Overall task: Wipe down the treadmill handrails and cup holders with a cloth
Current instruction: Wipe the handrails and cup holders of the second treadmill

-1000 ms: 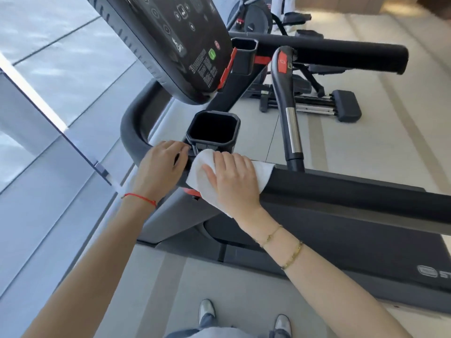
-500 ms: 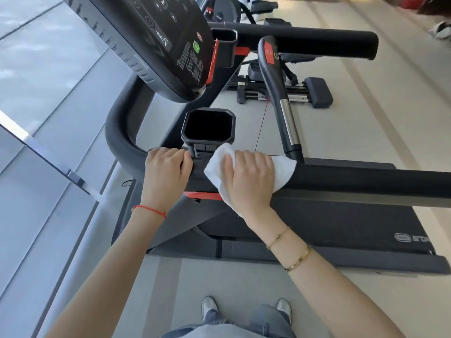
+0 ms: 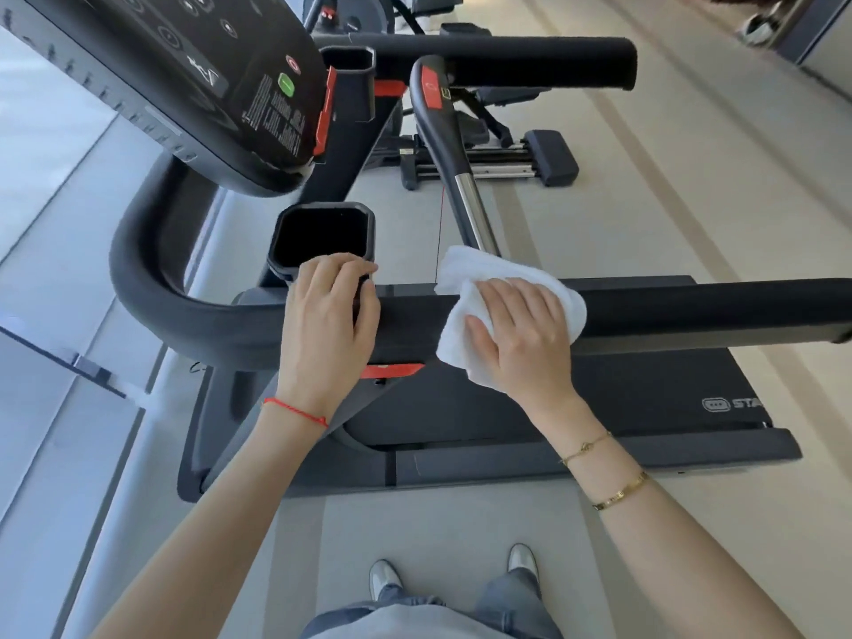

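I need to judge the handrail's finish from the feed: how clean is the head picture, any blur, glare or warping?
Head view: hands and white cloth sharp, near handrail evenly lit without glare; wide-angle warping bends the console and floor lines; soft blur toward the top right corner; daylight brightens the left side.

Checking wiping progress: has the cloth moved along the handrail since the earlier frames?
Yes. The cloth under the right hand has slid right along the handrail, away from the cup holder.

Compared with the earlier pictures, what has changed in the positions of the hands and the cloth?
The right hand slid the white cloth along the near handrail, away from the cup holder, opening a gap to the left hand. The left hand stays gripping the rail beside the cup holder.
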A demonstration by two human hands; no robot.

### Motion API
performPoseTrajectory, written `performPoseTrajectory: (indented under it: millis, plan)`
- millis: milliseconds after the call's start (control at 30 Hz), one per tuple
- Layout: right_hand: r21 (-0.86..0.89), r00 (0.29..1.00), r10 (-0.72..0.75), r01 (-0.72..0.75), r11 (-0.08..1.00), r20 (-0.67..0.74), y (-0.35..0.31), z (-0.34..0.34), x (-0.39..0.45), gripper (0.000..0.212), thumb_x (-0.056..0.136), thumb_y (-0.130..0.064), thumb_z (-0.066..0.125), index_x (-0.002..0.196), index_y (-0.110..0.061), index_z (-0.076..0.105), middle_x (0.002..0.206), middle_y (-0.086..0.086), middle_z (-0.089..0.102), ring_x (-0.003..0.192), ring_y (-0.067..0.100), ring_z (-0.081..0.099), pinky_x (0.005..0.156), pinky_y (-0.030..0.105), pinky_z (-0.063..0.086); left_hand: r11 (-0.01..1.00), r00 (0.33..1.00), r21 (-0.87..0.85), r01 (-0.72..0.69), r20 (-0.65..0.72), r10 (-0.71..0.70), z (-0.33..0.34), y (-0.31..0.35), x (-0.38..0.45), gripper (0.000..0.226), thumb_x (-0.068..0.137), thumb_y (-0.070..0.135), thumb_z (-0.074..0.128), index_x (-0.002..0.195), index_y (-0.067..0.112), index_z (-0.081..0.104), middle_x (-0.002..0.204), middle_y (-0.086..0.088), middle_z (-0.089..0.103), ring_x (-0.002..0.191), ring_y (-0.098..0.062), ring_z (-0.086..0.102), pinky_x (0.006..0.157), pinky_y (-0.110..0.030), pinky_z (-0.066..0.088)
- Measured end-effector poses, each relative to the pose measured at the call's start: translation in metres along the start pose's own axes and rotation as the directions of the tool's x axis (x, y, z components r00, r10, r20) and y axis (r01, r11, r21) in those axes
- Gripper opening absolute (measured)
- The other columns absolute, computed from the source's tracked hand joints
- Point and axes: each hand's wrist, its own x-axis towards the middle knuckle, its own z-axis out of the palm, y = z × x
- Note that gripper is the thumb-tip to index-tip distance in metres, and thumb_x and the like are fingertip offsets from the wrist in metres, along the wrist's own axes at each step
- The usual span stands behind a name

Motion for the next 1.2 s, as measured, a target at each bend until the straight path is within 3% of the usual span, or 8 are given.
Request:
performPoseTrajectory:
  millis: [200,367,533,600,733,867,967,1200]
  plan:
    - [-0.003,0.997,0.075,-0.075,0.997,-0.015,0.059,-0.012,-0.009,0.031,0.098,-0.030,0.049,0.092,-0.008,0.071,0.089,0.004,0.071,0.081,0.024,0.065,0.080,0.037,0.049,0.999,0.989,-0.021,-0.043,0.141,0.045,0.038,0.053,0.015,0.023,0.099,0.014,0.047,0.099,0.007,0.069,0.100,-0.004,0.068,0.097,-0.026,0.057,0.084,-0.043,0.048]
    - [0.026,0.984,0.167,-0.169,0.985,0.054,0.105,-0.026,-0.012,0.035,0.097,-0.026,0.046,0.071,-0.010,0.063,0.065,0.002,0.061,0.063,0.024,0.055,0.067,0.037,0.045,0.999,0.976,0.026,0.045,0.212,-0.050,0.070,0.089,0.018,0.027,0.101,0.020,0.045,0.089,0.008,0.066,0.089,-0.002,0.066,0.085,-0.023,0.057,0.068,-0.040,0.049]
    - [0.002,0.920,0.232,-0.245,0.970,0.317,0.146,-0.039,-0.008,0.051,0.098,-0.034,0.034,0.055,-0.014,0.051,0.049,-0.003,0.045,0.050,0.023,0.046,0.055,0.034,0.036,0.996,0.976,0.057,0.066,0.206,-0.076,0.090,0.120,0.020,0.032,0.101,0.023,0.044,0.080,0.007,0.062,0.076,-0.003,0.060,0.074,-0.024,0.054,0.062,-0.042,0.047]
    - [-0.034,0.867,0.240,-0.251,0.967,0.437,0.163,-0.040,-0.003,0.056,0.100,-0.038,0.032,0.048,-0.017,0.038,0.043,-0.005,0.033,0.043,0.023,0.040,0.049,0.031,0.025,0.997,0.978,0.045,0.065,0.197,-0.073,0.097,0.133,0.020,0.032,0.101,0.021,0.044,0.079,0.006,0.061,0.074,-0.004,0.058,0.072,-0.025,0.053,0.061,-0.041,0.046]
    - [-0.016,0.759,0.256,-0.308,0.951,0.598,0.185,-0.038,0.006,0.059,0.102,-0.041,0.031,0.049,-0.017,0.034,0.046,-0.002,0.035,0.043,0.014,0.031,0.046,0.029,0.014,1.000,0.983,0.011,0.009,0.181,-0.011,0.106,0.157,0.019,0.027,0.099,0.016,0.048,0.082,0.004,0.065,0.082,-0.005,0.064,0.086,-0.025,0.056,0.070,-0.043,0.048]
    - [-0.012,0.840,0.240,-0.268,0.963,0.487,0.179,-0.047,-0.007,0.056,0.101,-0.040,0.031,0.051,-0.015,0.039,0.045,-0.004,0.030,0.042,0.020,0.030,0.049,0.030,0.019,0.999,0.977,0.018,-0.029,0.211,0.025,0.119,0.180,0.017,0.024,0.099,0.015,0.048,0.095,0.005,0.069,0.094,-0.005,0.068,0.095,-0.026,0.058,0.080,-0.043,0.048]
    - [0.051,0.915,0.215,-0.246,0.968,0.343,0.186,-0.054,-0.022,0.050,0.099,-0.035,0.037,0.055,-0.014,0.048,0.050,-0.002,0.042,0.047,0.021,0.039,0.054,0.031,0.029,0.998,0.976,0.052,-0.019,0.218,0.008,0.129,0.194,0.018,0.024,0.099,0.015,0.047,0.096,0.006,0.069,0.095,-0.005,0.069,0.093,-0.026,0.060,0.082,-0.043,0.047]
    - [-0.002,0.894,0.265,-0.283,0.959,0.361,0.267,-0.066,-0.042,0.053,0.099,-0.042,0.029,0.056,-0.017,0.047,0.050,-0.002,0.040,0.047,0.022,0.039,0.057,0.031,0.026,0.993,0.973,0.114,0.036,0.225,-0.061,0.158,0.222,0.020,0.030,0.101,0.019,0.041,0.090,0.007,0.066,0.085,-0.006,0.067,0.080,-0.027,0.057,0.084,-0.041,0.043]
